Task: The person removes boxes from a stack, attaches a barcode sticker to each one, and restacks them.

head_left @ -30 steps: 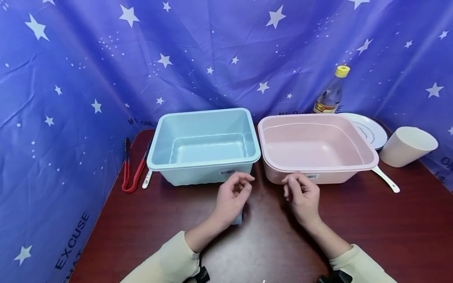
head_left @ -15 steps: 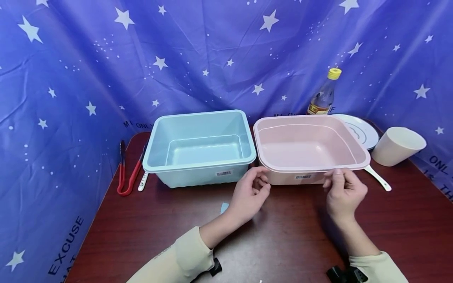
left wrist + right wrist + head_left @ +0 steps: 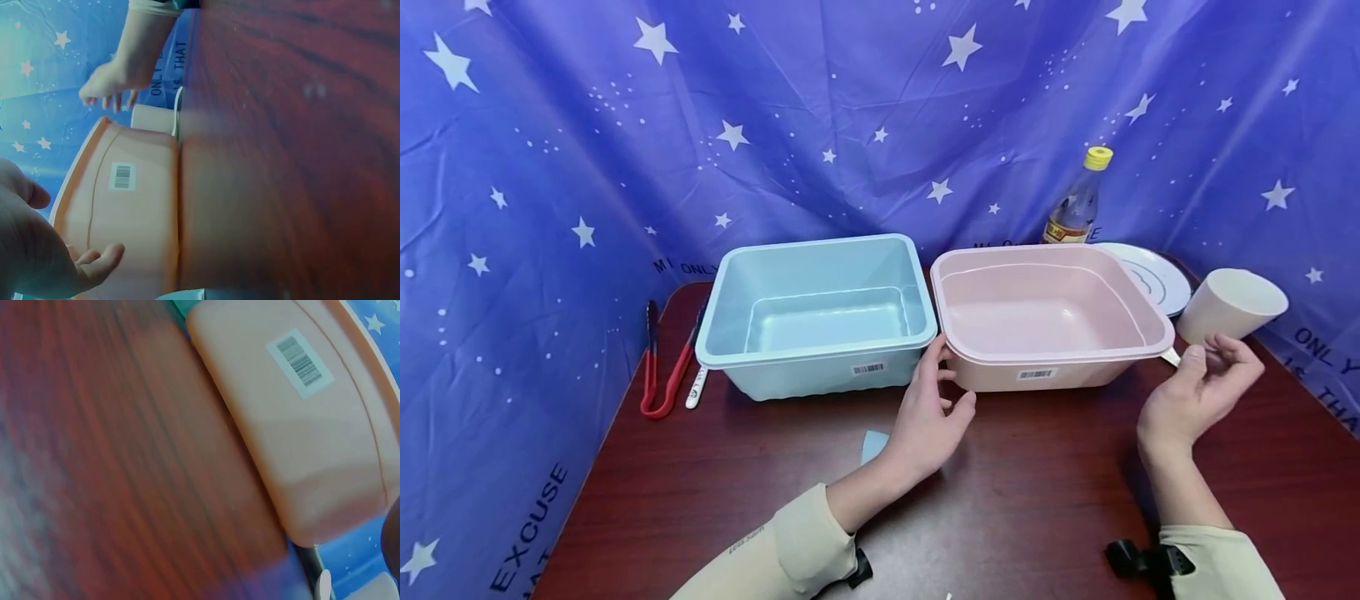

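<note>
My left hand (image 3: pixel 928 417) reaches to the front left corner of the pink basin (image 3: pixel 1045 377), its fingertips right at the rim where it meets the blue basin (image 3: pixel 820 375). In the left wrist view, thumb and fingers are spread beside the pink wall, gripping nothing. My right hand (image 3: pixel 1198 396) is raised off the basin's front right corner, fingers loosely bent and holding nothing. Close behind it lies a white cup (image 3: pixel 1225 304), tipped over. The right hand partly covers a white spoon (image 3: pixel 1170 357). Beneath my left wrist, a small light blue piece (image 3: pixel 872 444) shows on the table.
Red-handled tongs (image 3: pixel 658 400) and a patterned white handle (image 3: pixel 697 388) lie left of the blue basin. Behind the pink basin stand a yellow-capped bottle (image 3: pixel 1075 204) and white plates (image 3: pixel 1153 279). A starry blue curtain (image 3: pixel 820 100) borders the wooden table (image 3: pixel 1000 517).
My right hand has moved right, from the pink basin's front to beyond its right corner near the cup. The left hand has shifted right to the gap between the basins, its fingers straightening.
</note>
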A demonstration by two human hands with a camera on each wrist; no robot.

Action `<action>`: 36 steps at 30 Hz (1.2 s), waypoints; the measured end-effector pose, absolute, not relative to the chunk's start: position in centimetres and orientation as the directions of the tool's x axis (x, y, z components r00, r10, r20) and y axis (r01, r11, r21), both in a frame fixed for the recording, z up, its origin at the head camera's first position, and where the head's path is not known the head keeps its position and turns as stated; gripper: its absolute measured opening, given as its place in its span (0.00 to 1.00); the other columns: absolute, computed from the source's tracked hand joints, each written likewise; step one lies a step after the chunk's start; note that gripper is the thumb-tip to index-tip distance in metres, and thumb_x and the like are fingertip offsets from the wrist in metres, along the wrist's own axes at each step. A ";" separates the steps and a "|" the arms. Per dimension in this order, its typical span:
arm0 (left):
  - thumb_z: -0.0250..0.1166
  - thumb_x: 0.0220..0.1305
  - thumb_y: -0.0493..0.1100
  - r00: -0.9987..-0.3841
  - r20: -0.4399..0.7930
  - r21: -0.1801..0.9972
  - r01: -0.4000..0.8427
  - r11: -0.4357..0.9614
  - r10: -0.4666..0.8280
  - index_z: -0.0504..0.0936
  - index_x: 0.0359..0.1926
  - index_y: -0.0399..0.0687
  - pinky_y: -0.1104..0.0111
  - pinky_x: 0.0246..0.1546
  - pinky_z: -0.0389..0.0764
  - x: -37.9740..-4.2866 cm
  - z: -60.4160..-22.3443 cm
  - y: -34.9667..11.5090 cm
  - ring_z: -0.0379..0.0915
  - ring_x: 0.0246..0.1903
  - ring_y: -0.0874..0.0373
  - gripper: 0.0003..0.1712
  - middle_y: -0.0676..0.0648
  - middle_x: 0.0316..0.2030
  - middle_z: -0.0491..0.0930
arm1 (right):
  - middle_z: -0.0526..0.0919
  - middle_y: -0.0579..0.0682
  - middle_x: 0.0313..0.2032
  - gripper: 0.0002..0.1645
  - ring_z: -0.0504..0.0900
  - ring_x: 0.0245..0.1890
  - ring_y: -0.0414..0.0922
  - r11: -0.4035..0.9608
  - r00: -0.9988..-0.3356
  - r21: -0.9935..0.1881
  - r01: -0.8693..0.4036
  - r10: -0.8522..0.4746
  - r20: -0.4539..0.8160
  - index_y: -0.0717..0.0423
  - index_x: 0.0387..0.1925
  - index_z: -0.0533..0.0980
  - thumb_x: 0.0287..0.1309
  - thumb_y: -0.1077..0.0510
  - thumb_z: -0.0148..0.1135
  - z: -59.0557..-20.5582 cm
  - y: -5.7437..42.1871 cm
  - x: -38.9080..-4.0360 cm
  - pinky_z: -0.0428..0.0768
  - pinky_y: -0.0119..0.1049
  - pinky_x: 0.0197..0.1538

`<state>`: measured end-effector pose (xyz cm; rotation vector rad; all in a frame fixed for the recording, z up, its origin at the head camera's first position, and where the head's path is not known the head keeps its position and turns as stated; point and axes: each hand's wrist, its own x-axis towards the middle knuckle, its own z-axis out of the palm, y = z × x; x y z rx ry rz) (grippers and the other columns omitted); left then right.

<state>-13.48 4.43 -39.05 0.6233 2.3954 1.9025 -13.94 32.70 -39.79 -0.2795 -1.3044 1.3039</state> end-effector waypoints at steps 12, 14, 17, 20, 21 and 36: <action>0.65 0.62 0.38 -0.934 0.237 0.932 0.296 0.209 0.266 0.49 0.79 0.49 0.56 0.69 0.64 -13.2 -39.3 4.5 0.56 0.72 0.54 0.50 0.48 0.74 0.56 | 0.79 0.67 0.42 0.10 0.81 0.39 0.53 0.035 -0.310 -0.609 -0.792 0.837 0.451 0.73 0.43 0.74 0.65 0.68 0.52 -41.1 33.0 -15.4 0.77 0.35 0.41; 0.65 0.62 0.37 -0.930 0.269 0.929 0.319 0.186 0.251 0.53 0.77 0.47 0.55 0.69 0.63 -13.1 -39.5 4.6 0.56 0.72 0.53 0.46 0.47 0.74 0.57 | 0.76 0.64 0.40 0.08 0.79 0.40 0.53 0.058 -0.271 -0.594 -0.802 0.851 0.450 0.69 0.41 0.73 0.60 0.68 0.52 -41.0 33.2 -15.6 0.75 0.37 0.44; 0.64 0.62 0.35 -0.922 0.309 0.928 0.346 0.138 0.234 0.60 0.71 0.45 0.50 0.64 0.69 -13.0 -39.6 4.7 0.60 0.70 0.50 0.38 0.47 0.74 0.58 | 0.74 0.62 0.40 0.10 0.78 0.41 0.54 0.067 -0.254 -0.579 -0.812 0.853 0.455 0.67 0.40 0.72 0.55 0.67 0.54 -40.9 33.5 -15.8 0.74 0.39 0.47; 0.63 0.64 0.36 -0.919 0.310 0.933 0.344 0.109 0.242 0.60 0.71 0.46 0.46 0.58 0.73 -13.1 -39.6 4.6 0.62 0.69 0.48 0.36 0.45 0.73 0.60 | 0.76 0.65 0.44 0.14 0.79 0.46 0.56 0.034 -0.283 -0.571 -0.820 0.843 0.457 0.69 0.42 0.74 0.54 0.64 0.56 -40.8 33.6 -15.8 0.76 0.39 0.51; 0.64 0.65 0.37 -0.920 0.301 0.937 0.334 0.102 0.252 0.59 0.72 0.47 0.46 0.58 0.73 -13.2 -39.6 4.6 0.61 0.69 0.48 0.38 0.46 0.73 0.60 | 0.77 0.66 0.45 0.16 0.79 0.47 0.57 0.006 -0.310 -0.573 -0.820 0.836 0.453 0.71 0.43 0.75 0.56 0.63 0.55 -40.8 33.7 -15.8 0.76 0.39 0.52; 0.74 0.60 0.47 -0.895 0.228 0.952 0.287 0.104 0.383 0.39 0.82 0.59 0.60 0.73 0.52 -15.2 -39.8 4.5 0.43 0.75 0.67 0.63 0.58 0.79 0.46 | 0.74 0.52 0.64 0.47 0.71 0.62 0.44 -0.337 -0.821 -0.764 -0.551 0.386 0.421 0.56 0.71 0.68 0.56 0.38 0.71 -41.7 37.0 -14.5 0.66 0.30 0.61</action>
